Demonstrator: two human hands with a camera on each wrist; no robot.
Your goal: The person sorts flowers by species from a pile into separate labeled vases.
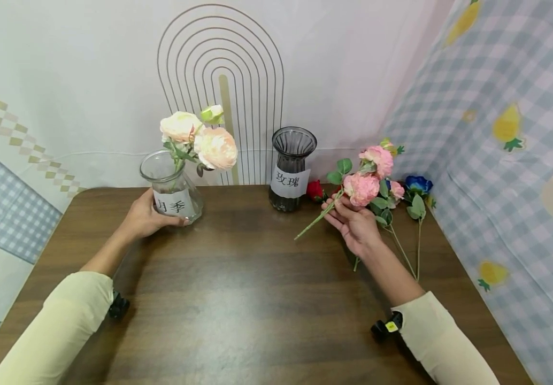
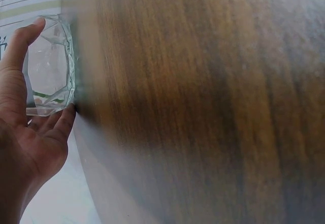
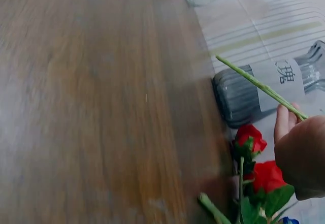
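Observation:
My left hand grips the lower side of a clear glass vase, its thumb across the front and fingers behind. A white label with dark writing is on the vase, and pale peach flowers lean out of its mouth to the right. Between thumb and fingers, my right hand pinches the green stem of a pink flower spray, held above the table with the blooms to the upper right. In the right wrist view the stem crosses in front of a dark glass vase.
The dark vase, also labelled, stands at the table's back edge between my hands. Red roses lie right of it, and a blue rose lies at the back right corner. A patterned cloth borders the right side of the wooden table.

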